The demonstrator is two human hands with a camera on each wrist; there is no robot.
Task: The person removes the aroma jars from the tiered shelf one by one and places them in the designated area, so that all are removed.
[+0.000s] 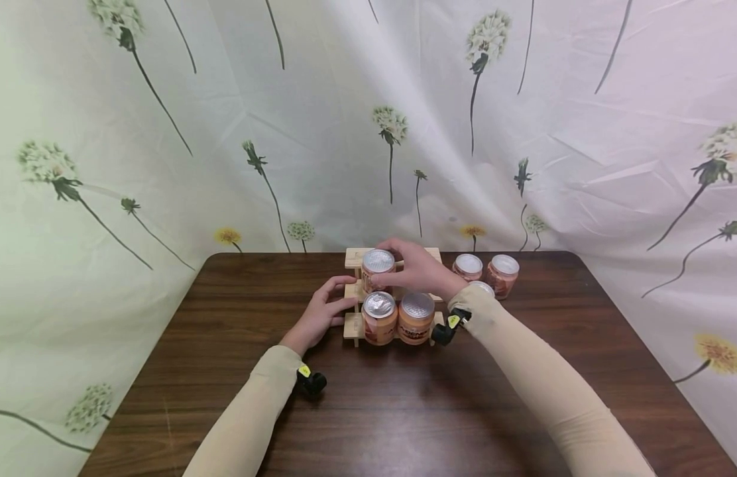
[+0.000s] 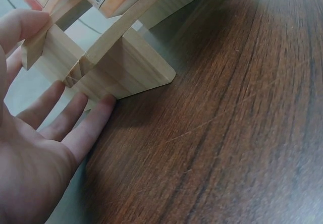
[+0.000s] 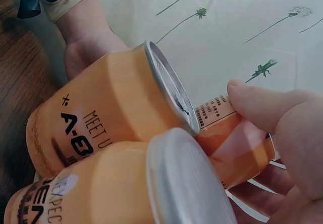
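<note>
A stepped wooden rack (image 1: 352, 324) stands on the dark table, with two orange cans, a left can (image 1: 380, 328) and a right can (image 1: 415, 328), upright on its lowest step. My right hand (image 1: 421, 268) grips another orange can (image 1: 378, 262) between thumb and fingers, at the left of the middle step behind the front pair. In the right wrist view that held can (image 3: 237, 148) is partly hidden by the two front cans. My left hand (image 1: 321, 311) touches the rack's left side, fingers extended; the left wrist view shows its fingertips (image 2: 105, 103) against the wooden side panel (image 2: 126, 67).
Several more cans with silver lids, among them a rear can (image 1: 467, 266) and a right-hand can (image 1: 503, 273), stand on the table right of the rack, partly behind my right forearm. A white curtain (image 1: 333, 165) with dandelion prints hangs behind the table (image 1: 368, 417).
</note>
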